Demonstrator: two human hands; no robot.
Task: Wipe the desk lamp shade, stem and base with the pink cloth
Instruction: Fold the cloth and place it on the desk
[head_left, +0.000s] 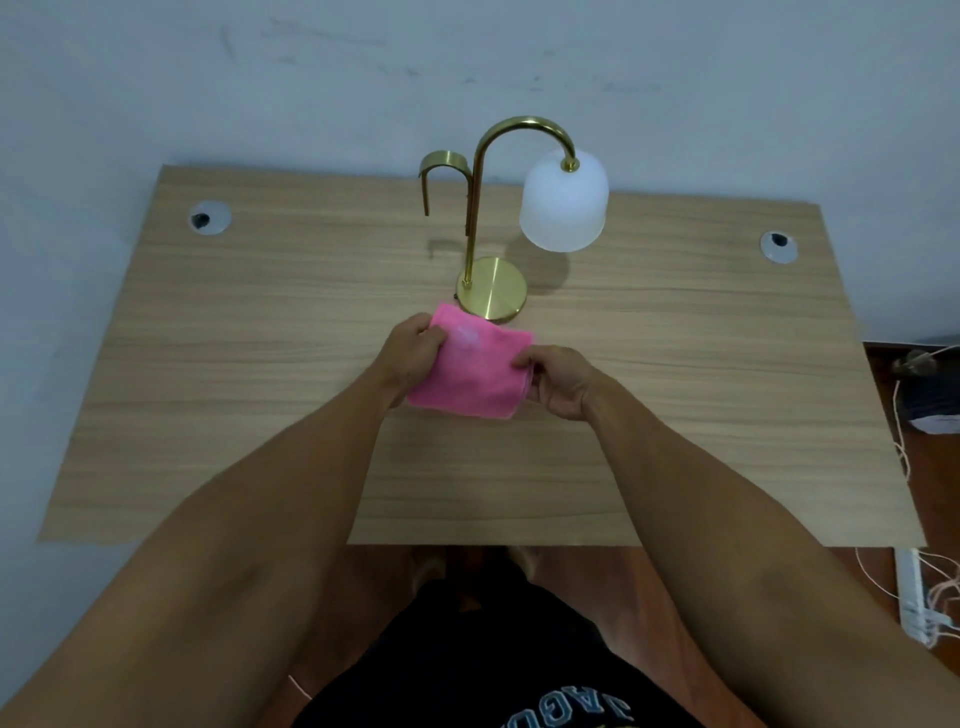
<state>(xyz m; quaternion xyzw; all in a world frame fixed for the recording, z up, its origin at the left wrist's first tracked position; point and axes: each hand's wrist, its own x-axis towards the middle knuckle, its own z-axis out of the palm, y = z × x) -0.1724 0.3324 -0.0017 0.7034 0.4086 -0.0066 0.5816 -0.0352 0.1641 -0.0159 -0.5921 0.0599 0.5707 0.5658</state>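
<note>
A desk lamp stands at the back middle of the wooden desk (208, 415). Its frosted white shade (564, 205) hangs on the right from a curved brass stem (475, 208). The round brass base (493, 288) sits just beyond the cloth. The pink cloth (472, 371), folded to a rough square, is held above the desk in front of the base. My left hand (410, 356) pinches its left edge. My right hand (558, 382) pinches its right edge. The cloth's far corner overlaps the near rim of the base in this view.
A second short brass hook (441, 171) branches left off the stem. Two round cable holes (209, 218) (778, 247) sit near the desk's back corners. A wall rises right behind the desk. Cables and a power strip (917, 597) lie on the floor at the right.
</note>
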